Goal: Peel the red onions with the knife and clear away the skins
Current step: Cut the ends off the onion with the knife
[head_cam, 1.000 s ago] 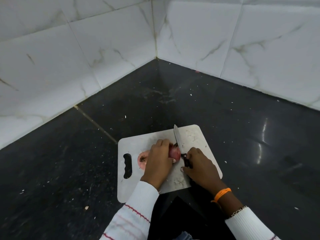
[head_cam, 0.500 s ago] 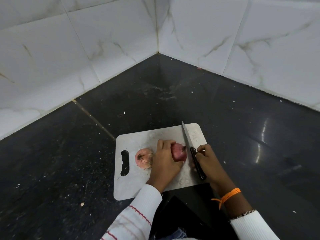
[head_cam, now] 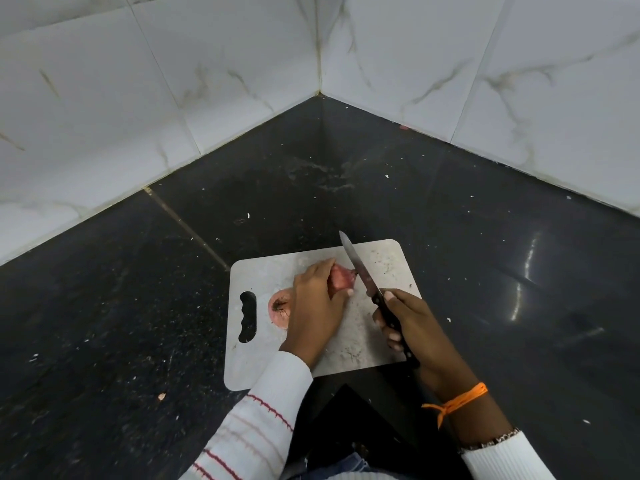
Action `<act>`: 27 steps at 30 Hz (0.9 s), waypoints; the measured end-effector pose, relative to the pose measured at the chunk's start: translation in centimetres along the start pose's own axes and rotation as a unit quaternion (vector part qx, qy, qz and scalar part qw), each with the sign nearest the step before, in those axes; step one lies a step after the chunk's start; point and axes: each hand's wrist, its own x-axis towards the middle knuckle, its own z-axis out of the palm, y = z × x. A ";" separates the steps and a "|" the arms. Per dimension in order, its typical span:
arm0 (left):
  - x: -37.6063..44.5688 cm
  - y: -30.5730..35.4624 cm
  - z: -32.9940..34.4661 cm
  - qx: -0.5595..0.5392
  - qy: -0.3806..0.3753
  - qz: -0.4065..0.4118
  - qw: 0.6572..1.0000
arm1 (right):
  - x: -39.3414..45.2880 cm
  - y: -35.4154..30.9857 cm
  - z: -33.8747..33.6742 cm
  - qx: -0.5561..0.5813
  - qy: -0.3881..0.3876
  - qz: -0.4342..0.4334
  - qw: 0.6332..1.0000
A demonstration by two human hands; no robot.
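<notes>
A white cutting board (head_cam: 388,261) lies on the black counter. My left hand (head_cam: 317,306) holds a red onion (head_cam: 341,280) down on the board, fingers curled over its left side. A second onion (head_cam: 278,306), paler, root end up, sits on the board just left of that hand, partly hidden by it. My right hand (head_cam: 412,327) grips the black handle of a knife (head_cam: 358,268). The blade points away from me and lies against the right end of the held onion.
The black stone counter (head_cam: 485,258) runs into a corner of white marble-tiled walls (head_cam: 242,64). Small crumbs and a skin scrap (head_cam: 161,396) lie on the counter left of the board. The counter's near edge is cut into a notch in front of me.
My right hand drew the knife back and to the right, off the onion's middle to its right end. My left hand shifted on the onion, uncovering the second onion.
</notes>
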 end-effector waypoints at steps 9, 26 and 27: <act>-0.1 0.0 0.1 -0.029 0.003 0.000 1.000 | -0.4 0.9 0.5 -0.010 -0.011 -0.003 1.000; -0.9 0.3 1.1 -0.065 -0.015 -0.016 0.998 | 0.8 0.9 0.4 -0.020 0.082 -0.035 0.996; -0.9 0.3 1.1 -0.075 -0.016 -0.024 0.997 | 0.9 0.9 0.4 -0.009 0.080 -0.035 0.996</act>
